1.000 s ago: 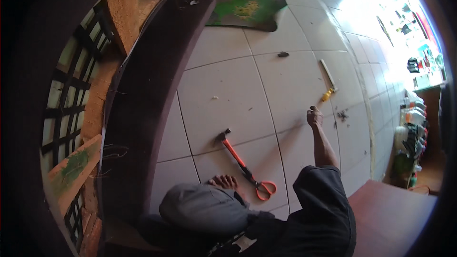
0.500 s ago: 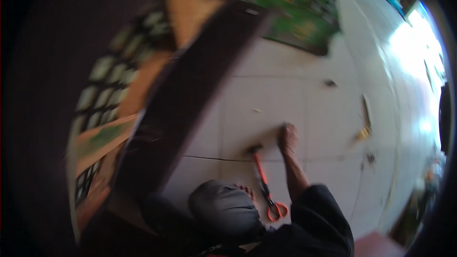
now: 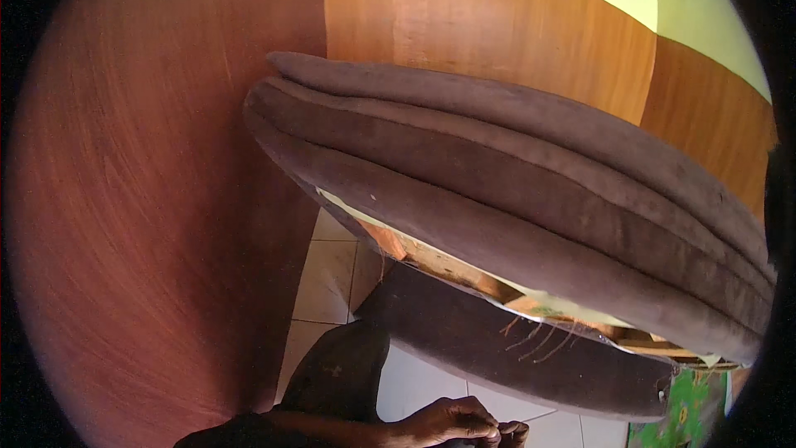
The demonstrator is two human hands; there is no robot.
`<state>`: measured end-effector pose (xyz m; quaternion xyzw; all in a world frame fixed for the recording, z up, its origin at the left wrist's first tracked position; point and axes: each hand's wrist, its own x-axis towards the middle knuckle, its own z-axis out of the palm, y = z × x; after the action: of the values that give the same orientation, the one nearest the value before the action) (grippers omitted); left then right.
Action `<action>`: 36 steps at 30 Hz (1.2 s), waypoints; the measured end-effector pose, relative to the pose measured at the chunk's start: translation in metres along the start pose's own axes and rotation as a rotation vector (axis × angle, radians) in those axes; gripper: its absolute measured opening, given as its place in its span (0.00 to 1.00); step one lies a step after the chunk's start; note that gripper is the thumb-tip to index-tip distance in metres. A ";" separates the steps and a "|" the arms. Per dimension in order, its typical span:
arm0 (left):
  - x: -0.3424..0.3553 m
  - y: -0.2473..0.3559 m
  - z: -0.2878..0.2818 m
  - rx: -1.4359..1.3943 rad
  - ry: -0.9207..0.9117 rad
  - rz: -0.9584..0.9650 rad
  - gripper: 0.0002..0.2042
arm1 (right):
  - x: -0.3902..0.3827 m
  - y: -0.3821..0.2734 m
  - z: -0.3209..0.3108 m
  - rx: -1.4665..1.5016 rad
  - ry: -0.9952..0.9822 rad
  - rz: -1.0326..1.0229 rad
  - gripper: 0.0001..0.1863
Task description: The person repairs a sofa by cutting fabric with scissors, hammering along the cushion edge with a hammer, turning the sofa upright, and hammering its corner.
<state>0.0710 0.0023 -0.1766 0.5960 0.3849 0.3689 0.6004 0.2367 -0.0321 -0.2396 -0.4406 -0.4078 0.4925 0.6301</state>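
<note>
Low in the picture, my left hand is closed, its thumb and fingertips pinched together. Against its fingertips sits my right hand, partly cut off by the lower edge, with its fingers curled. Whatever lies between the two hands is too small to make out. Beyond them rises a dark brown upholstered sofa, tilted, with padded ridges along it. Its fabric is open along the lower edge, baring a wooden frame, pale lining and loose threads. A lower brown padded panel runs beneath that opening.
A large reddish-brown wooden panel stands close on the left. Behind the sofa is a wood-panelled wall, yellowish above. Pale floor tiles show under the sofa. A green patterned mat lies at the lower right.
The view has swung from the floor with the hammer and scissors to the sofa. My right hand has left the floor area, my left hand the wooden frame; both are now together.
</note>
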 end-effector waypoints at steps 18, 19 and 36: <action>-0.041 0.136 -0.213 0.091 1.322 0.073 0.09 | 0.075 0.061 -0.011 -0.994 -0.120 0.084 0.22; -0.038 0.167 -0.226 0.078 1.418 0.120 0.08 | 0.075 0.048 -0.005 -1.011 -0.164 0.118 0.22; -0.032 0.313 -0.499 0.882 1.404 -0.166 0.14 | 0.151 -0.375 0.259 -1.189 -1.083 0.544 0.19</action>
<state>-0.3875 0.1940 0.1404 0.3777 0.8218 0.4245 -0.0426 0.1166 0.1082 0.2032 -0.4847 -0.7241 0.4736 -0.1285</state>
